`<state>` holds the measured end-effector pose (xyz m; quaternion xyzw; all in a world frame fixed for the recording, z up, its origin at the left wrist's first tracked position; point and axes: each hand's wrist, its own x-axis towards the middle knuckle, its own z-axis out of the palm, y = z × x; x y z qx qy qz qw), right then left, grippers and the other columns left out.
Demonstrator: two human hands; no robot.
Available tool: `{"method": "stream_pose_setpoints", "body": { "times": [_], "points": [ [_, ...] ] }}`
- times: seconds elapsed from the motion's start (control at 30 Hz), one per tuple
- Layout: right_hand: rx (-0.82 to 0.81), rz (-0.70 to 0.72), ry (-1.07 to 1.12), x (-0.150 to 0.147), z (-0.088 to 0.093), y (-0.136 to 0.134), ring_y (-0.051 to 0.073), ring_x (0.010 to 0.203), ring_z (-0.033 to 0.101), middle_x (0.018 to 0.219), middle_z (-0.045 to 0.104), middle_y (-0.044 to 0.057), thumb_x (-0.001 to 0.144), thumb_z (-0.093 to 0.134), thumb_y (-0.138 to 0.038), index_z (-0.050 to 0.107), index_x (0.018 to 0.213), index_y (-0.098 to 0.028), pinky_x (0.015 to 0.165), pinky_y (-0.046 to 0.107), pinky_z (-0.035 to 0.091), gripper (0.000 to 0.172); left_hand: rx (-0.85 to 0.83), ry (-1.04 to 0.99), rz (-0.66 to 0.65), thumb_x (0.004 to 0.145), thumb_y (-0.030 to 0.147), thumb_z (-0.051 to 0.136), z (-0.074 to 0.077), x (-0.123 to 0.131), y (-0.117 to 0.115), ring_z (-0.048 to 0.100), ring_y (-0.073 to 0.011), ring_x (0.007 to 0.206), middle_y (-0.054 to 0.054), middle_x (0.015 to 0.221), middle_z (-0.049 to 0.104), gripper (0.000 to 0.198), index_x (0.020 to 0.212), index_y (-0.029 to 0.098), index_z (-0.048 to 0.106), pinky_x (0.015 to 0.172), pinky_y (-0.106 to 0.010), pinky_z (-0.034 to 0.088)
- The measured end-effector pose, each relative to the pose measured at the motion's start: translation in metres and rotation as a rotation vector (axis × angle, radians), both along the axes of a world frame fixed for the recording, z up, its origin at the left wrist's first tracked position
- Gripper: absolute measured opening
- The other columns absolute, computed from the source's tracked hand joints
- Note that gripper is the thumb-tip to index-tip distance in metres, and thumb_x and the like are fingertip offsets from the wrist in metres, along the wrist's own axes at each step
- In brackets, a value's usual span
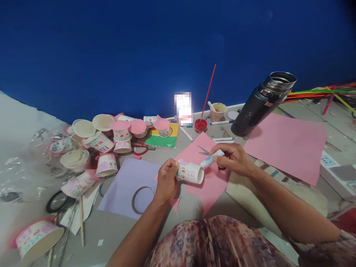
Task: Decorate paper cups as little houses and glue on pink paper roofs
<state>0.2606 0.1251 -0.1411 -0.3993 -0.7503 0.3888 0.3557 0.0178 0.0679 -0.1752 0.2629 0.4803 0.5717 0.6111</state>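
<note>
My left hand (167,179) grips a decorated white paper cup (191,172) by its base end, the cup lying sideways with its open rim to the right. In my right hand (233,157) is a small white and blue glue tube (211,158), its tip at the cup's rim. Beneath both hands lies cut pink paper (214,193). Scissors (202,150) rest on it with their blades apart, partly hidden by my right hand. A rounded pink piece shows behind the tube.
Decorated cups (107,165) crowd the left, near a black tape roll (59,201). Purple paper (122,189) bears a tape ring (142,200). An open black flask (261,104) stands at the back right, beside a pink sheet (289,144). Markers (222,139) lie at the back.
</note>
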Motion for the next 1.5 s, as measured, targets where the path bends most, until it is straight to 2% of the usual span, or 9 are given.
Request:
{"method": "stream_pose_setpoints", "body": {
  "times": [0.1,0.23,0.53,0.7,1.0,1.13,1.3,1.4,1.5],
  "points": [
    [-0.121,-0.01,0.056,0.0,-0.004,0.002,0.011,0.045,0.045,0.053,0.054,-0.005,0.087,0.065,-0.029,0.073,0.088,-0.017,0.043,0.023,0.033,0.015,-0.086,-0.173,0.033,0.061,0.039,0.093,0.001,0.001,0.004,0.05,-0.0091,0.055,0.004,0.062,0.057,0.043,0.065,0.017,0.057,0.054,-0.022,0.041],
    [-0.092,-0.009,0.069,-0.004,-0.005,0.0,0.01,0.045,0.044,0.053,0.05,-0.006,0.085,0.066,-0.027,0.073,0.086,-0.017,0.043,0.023,0.032,0.013,-0.148,-0.268,0.122,0.059,0.029,0.091,-0.004,-0.001,0.008,0.06,-0.0128,0.061,0.002,0.068,0.064,0.033,0.069,0.015,0.063,0.06,-0.026,0.05],
    [0.352,-0.029,0.025,-0.02,-0.008,-0.012,0.009,0.047,0.049,0.068,0.071,-0.001,0.084,0.067,-0.017,0.074,0.09,-0.017,0.047,0.022,0.037,0.009,-0.095,-0.225,0.293,0.063,0.026,0.085,-0.005,-0.001,0.01,0.064,-0.0133,0.066,0.001,0.072,0.067,0.027,0.068,0.015,0.061,0.063,-0.026,0.053],
    [0.578,0.049,0.106,-0.031,-0.014,-0.019,0.015,0.06,0.06,0.07,0.071,0.003,0.088,0.07,-0.015,0.072,0.101,-0.018,0.059,0.027,0.047,0.013,-0.081,-0.129,0.297,0.063,0.032,0.084,-0.007,-0.001,0.011,0.061,-0.0119,0.065,0.003,0.07,0.064,0.032,0.068,0.016,0.057,0.063,-0.025,0.052],
    [0.656,0.006,0.053,-0.028,-0.007,-0.018,0.016,0.058,0.057,0.069,0.07,0.002,0.087,0.066,-0.013,0.072,0.1,-0.021,0.057,0.029,0.044,0.016,-0.003,0.061,0.226,0.074,0.035,0.083,-0.011,-0.003,-0.001,0.044,-0.0082,0.053,0.007,0.058,0.05,0.035,0.066,0.019,0.054,0.052,-0.02,0.037],
    [0.505,-0.083,-0.052,-0.017,-0.007,-0.008,0.012,0.052,0.053,0.066,0.07,0.0,0.086,0.065,-0.015,0.074,0.091,-0.019,0.054,0.026,0.041,0.011,0.074,0.15,0.149,0.077,0.039,0.084,-0.014,-0.003,-0.004,0.04,-0.0074,0.052,0.007,0.057,0.047,0.038,0.066,0.018,0.054,0.051,-0.02,0.034],
    [0.143,-0.111,-0.167,-0.007,-0.012,0.004,0.01,0.052,0.051,0.061,0.066,-0.001,0.081,0.066,-0.019,0.075,0.08,-0.018,0.052,0.024,0.037,0.009,-0.028,-0.185,0.11,0.066,0.036,0.091,-0.007,-0.003,0.004,0.054,-0.0106,0.058,0.004,0.065,0.06,0.038,0.068,0.016,0.059,0.056,-0.022,0.047],
    [-0.139,-0.16,0.023,-0.005,-0.018,0.008,0.01,0.046,0.047,0.056,0.059,-0.004,0.083,0.071,-0.028,0.075,0.089,-0.019,0.047,0.025,0.036,0.012,-0.117,-0.319,0.126,0.068,0.025,0.09,-0.007,-0.005,0.01,0.066,-0.0153,0.069,-0.002,0.077,0.07,0.027,0.075,0.013,0.067,0.065,-0.027,0.055],
    [-0.489,-0.183,0.43,-0.004,-0.026,0.013,0.011,0.047,0.049,0.061,0.064,-0.002,0.079,0.082,-0.038,0.076,0.097,-0.02,0.043,0.025,0.039,0.027,-0.163,-0.355,0.1,0.075,0.021,0.084,-0.012,-0.005,0.012,0.07,-0.0173,0.074,-0.005,0.082,0.074,0.017,0.079,0.012,0.07,0.07,-0.029,0.058]
  ]
}}
